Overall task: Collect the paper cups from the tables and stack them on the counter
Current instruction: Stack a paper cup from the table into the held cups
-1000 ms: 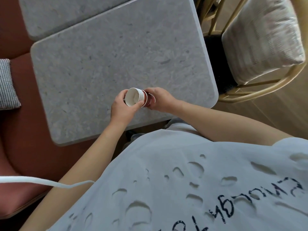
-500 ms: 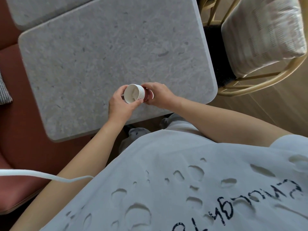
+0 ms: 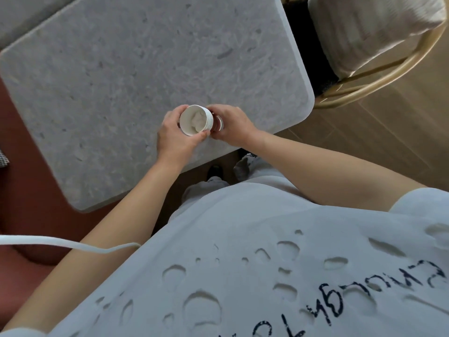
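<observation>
Tilted further toward the camera, the stack of cups (image 3: pixel 197 120) lies sideways, left hand (image 3: pixel 173 139) and right hand (image 3: pixel 232 128) gripping it.

Paper cups (image 3: pixel 197 120): nested stack, matt white paper inside, rolled rims ribbed along the side, dark red outer wall showing at the far end

Table (image 3: pixel 136 76): grey stone-look top, speckled and pitted, matt, edges rounded smooth

Chair frame (image 3: pixel 379 79): bent tube, golden, slight sheen; whether metal or wood cannot be told

Cushion (image 3: pixel 369 27): pale woven cloth, faintly ribbed

Floor (image 3: pixel 379 142): wood-look planks, satin

Bench seat (image 3: pixel 26 195): reddish-brown, smooth, leather-like

Shirt (image 3: pixel 267 263): soft matt cloth with torn holes
</observation>
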